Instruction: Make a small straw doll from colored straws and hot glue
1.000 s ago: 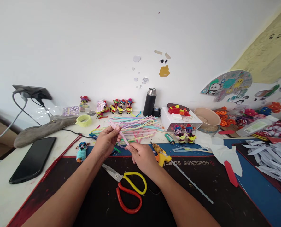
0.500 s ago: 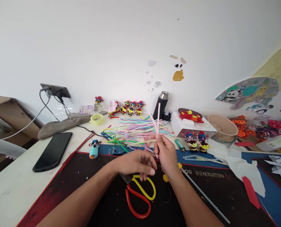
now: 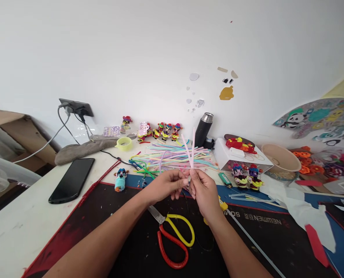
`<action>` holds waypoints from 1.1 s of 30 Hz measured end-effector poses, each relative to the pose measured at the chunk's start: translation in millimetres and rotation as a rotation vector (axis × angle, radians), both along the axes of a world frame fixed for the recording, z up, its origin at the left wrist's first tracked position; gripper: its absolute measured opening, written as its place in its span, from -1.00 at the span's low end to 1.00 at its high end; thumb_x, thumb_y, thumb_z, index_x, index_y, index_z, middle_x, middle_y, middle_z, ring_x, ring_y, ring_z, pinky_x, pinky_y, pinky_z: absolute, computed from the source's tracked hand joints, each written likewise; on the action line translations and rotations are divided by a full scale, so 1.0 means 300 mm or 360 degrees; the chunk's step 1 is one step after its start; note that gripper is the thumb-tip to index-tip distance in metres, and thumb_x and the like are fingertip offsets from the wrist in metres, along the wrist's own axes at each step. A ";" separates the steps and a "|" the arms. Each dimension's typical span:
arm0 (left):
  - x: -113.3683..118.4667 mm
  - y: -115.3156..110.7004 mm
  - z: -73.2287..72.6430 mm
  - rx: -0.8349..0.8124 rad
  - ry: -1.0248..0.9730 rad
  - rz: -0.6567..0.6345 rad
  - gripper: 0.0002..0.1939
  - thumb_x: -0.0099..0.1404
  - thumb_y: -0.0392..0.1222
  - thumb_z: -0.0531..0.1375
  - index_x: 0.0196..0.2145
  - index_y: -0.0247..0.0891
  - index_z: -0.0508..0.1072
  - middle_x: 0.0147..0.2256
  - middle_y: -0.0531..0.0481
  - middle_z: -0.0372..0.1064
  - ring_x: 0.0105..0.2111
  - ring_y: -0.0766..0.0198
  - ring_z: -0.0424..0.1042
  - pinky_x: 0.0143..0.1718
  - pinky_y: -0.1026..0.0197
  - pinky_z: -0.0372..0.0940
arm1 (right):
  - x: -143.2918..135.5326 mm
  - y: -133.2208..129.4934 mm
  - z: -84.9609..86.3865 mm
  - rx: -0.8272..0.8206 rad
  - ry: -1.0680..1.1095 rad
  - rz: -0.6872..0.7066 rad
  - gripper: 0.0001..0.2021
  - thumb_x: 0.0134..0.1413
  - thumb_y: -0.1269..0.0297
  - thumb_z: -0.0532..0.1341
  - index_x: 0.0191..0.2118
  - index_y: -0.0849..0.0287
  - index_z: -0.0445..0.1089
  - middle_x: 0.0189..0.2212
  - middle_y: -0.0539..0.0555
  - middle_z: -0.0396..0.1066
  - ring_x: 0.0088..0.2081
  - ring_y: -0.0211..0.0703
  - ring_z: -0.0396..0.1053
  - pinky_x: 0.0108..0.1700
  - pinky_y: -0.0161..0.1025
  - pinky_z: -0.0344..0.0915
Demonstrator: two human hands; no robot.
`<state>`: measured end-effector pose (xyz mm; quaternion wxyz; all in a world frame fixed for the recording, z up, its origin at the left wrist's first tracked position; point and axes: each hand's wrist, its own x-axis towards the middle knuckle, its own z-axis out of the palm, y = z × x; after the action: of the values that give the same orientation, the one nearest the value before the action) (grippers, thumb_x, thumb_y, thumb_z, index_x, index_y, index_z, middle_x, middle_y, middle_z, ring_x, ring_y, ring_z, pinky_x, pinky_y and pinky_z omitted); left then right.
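My right hand pinches two pale pink pipe cleaner ends that rise from its fingertips in a narrow V. Whether they are one folded stem or two cannot be told. Thumb and fingers curled together, my left hand is right beside the right fingertips; anything between its fingers is hidden. Below the hands, scissors with one red and one yellow handle lie on the dark mat. Behind the hands is a loose pile of pastel pipe cleaners.
A phone lies at left, near a small blue-wrapped figure. At the back stand a yellow tape roll, several small figures and a black flask. To the right are a white box, a bowl and a glue stick.
My left hand has moved up and right to meet the right fingertips. My right hand still holds the pink pipe cleaner ends. The whole view has shifted slightly.
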<state>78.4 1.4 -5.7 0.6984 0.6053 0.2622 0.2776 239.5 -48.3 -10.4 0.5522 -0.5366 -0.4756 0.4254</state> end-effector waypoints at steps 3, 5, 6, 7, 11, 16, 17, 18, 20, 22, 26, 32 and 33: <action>-0.018 0.018 0.019 -0.0007 -0.0145 0.0184 -0.52 0.24 0.22 0.41 -0.17 -0.27 0.57 -0.56 0.11 0.35 -0.60 0.36 0.31 -0.57 0.32 0.15 | -0.006 -0.003 -0.001 0.0016 -0.0093 0.0049 -0.49 0.27 -0.26 0.21 -0.27 0.16 0.48 -0.72 -0.14 0.09 -0.67 -0.27 0.08 -0.60 -0.30 0.05; -0.031 0.030 0.023 -0.0041 -0.0217 0.0249 -0.53 0.20 0.17 0.44 -0.14 -0.27 0.60 -0.51 0.08 0.39 -0.60 0.37 0.29 -0.57 0.31 0.10 | -0.012 -0.007 -0.005 0.0025 -0.0157 0.0090 -0.50 0.29 -0.25 0.20 -0.28 0.16 0.50 -0.71 -0.13 0.10 -0.66 -0.26 0.08 -0.58 -0.29 0.06; -0.038 0.037 0.022 -0.0057 -0.0237 0.0279 -0.55 0.19 0.16 0.45 -0.16 -0.27 0.61 -0.50 0.06 0.41 -0.60 0.38 0.27 -0.57 0.31 0.08 | -0.014 -0.009 -0.007 0.0029 -0.0192 0.0113 -0.50 0.30 -0.24 0.19 -0.28 0.15 0.51 -0.71 -0.12 0.11 -0.65 -0.25 0.08 -0.57 -0.28 0.07; -0.045 0.043 0.020 -0.0067 -0.0244 0.0302 -0.57 0.19 0.14 0.46 -0.20 -0.27 0.62 -0.49 0.05 0.41 -0.60 0.39 0.25 -0.57 0.31 0.06 | -0.017 -0.012 -0.010 0.0033 -0.0233 0.0138 -0.50 0.32 -0.23 0.18 -0.27 0.15 0.54 -0.70 -0.11 0.12 -0.65 -0.24 0.09 -0.55 -0.27 0.08; -0.071 0.062 0.016 -0.0055 -0.0233 0.0378 -0.66 0.17 0.08 0.48 -0.33 -0.28 0.66 -0.57 0.07 0.33 -0.60 0.40 0.19 -0.55 0.32 0.02 | -0.028 -0.021 -0.011 0.0027 -0.0430 0.0233 -0.57 0.36 -0.12 0.17 -0.24 0.12 0.61 -0.71 -0.07 0.17 -0.59 -0.17 0.19 -0.48 -0.25 0.13; -0.087 0.068 0.037 -0.0117 -0.0230 0.0400 -0.66 0.06 0.02 0.55 -0.35 -0.30 0.69 -0.58 0.03 0.40 -0.60 0.37 0.27 -0.55 0.31 0.12 | -0.032 -0.026 0.003 0.0070 -0.0562 0.0280 -0.62 0.39 -0.02 0.17 -0.25 0.09 0.64 -0.67 -0.04 0.22 -0.49 -0.10 0.31 -0.39 -0.23 0.19; -0.089 0.069 0.043 -0.0132 -0.0238 0.0433 -0.65 0.04 0.02 0.56 -0.37 -0.31 0.69 -0.57 0.01 0.41 -0.60 0.36 0.29 -0.56 0.31 0.15 | -0.032 -0.026 0.004 0.0070 -0.0542 0.0278 -0.61 0.39 -0.03 0.16 -0.23 0.10 0.64 -0.66 -0.03 0.24 -0.48 -0.10 0.32 -0.39 -0.24 0.19; -0.090 0.070 0.048 -0.0147 -0.0244 0.0463 -0.64 0.01 0.02 0.58 -0.39 -0.31 0.68 -0.56 0.00 0.44 -0.60 0.35 0.32 -0.56 0.30 0.18 | -0.031 -0.025 0.005 0.0067 -0.0511 0.0274 -0.61 0.39 -0.04 0.16 -0.21 0.10 0.64 -0.65 -0.03 0.25 -0.48 -0.11 0.31 -0.39 -0.24 0.18; -0.093 0.073 0.056 -0.0164 -0.0256 0.0508 -0.61 -0.02 0.04 0.59 -0.40 -0.32 0.68 -0.54 -0.04 0.48 -0.58 0.32 0.38 -0.57 0.31 0.22 | -0.029 -0.025 0.004 0.0061 -0.0459 0.0268 -0.59 0.40 -0.06 0.15 -0.18 0.13 0.63 -0.64 -0.04 0.24 -0.50 -0.14 0.28 -0.42 -0.26 0.16; -0.093 0.076 0.059 -0.0166 -0.0257 0.0533 -0.60 -0.03 0.05 0.60 -0.41 -0.32 0.67 -0.54 -0.04 0.49 -0.57 0.31 0.41 -0.58 0.32 0.24 | -0.029 -0.025 0.002 0.0059 -0.0422 0.0266 -0.57 0.40 -0.07 0.15 -0.16 0.15 0.62 -0.65 -0.06 0.22 -0.53 -0.17 0.23 -0.44 -0.27 0.14; -0.090 0.078 0.055 -0.0180 -0.0276 0.0582 -0.61 -0.02 0.02 0.60 -0.41 -0.32 0.66 -0.53 -0.02 0.52 -0.56 0.31 0.43 -0.56 0.33 0.29 | -0.027 -0.023 0.002 0.0083 -0.0337 0.0229 -0.56 0.39 -0.10 0.16 -0.20 0.19 0.56 -0.64 -0.08 0.21 -0.57 -0.24 0.17 -0.47 -0.29 0.11; -0.088 0.082 0.041 -0.0241 -0.0314 0.0629 -0.62 -0.01 0.00 0.60 -0.39 -0.33 0.67 -0.51 -0.05 0.56 -0.55 0.31 0.47 -0.55 0.33 0.34 | -0.018 -0.011 0.001 0.0078 -0.0233 0.0157 -0.55 0.38 -0.12 0.16 -0.22 0.19 0.55 -0.64 -0.09 0.20 -0.60 -0.26 0.15 -0.49 -0.29 0.09; -0.088 0.082 0.039 -0.0253 -0.0318 0.0624 -0.62 -0.01 0.00 0.61 -0.39 -0.33 0.67 -0.51 -0.05 0.56 -0.55 0.31 0.47 -0.55 0.33 0.34 | -0.018 -0.010 0.002 0.0084 -0.0230 0.0150 -0.56 0.38 -0.11 0.16 -0.22 0.19 0.55 -0.65 -0.09 0.19 -0.60 -0.25 0.15 -0.49 -0.29 0.09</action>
<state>52.0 25.9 6.1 0.6992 0.4554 0.3253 0.4449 234.0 -51.4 -9.9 0.5098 -0.5282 -0.5499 0.3984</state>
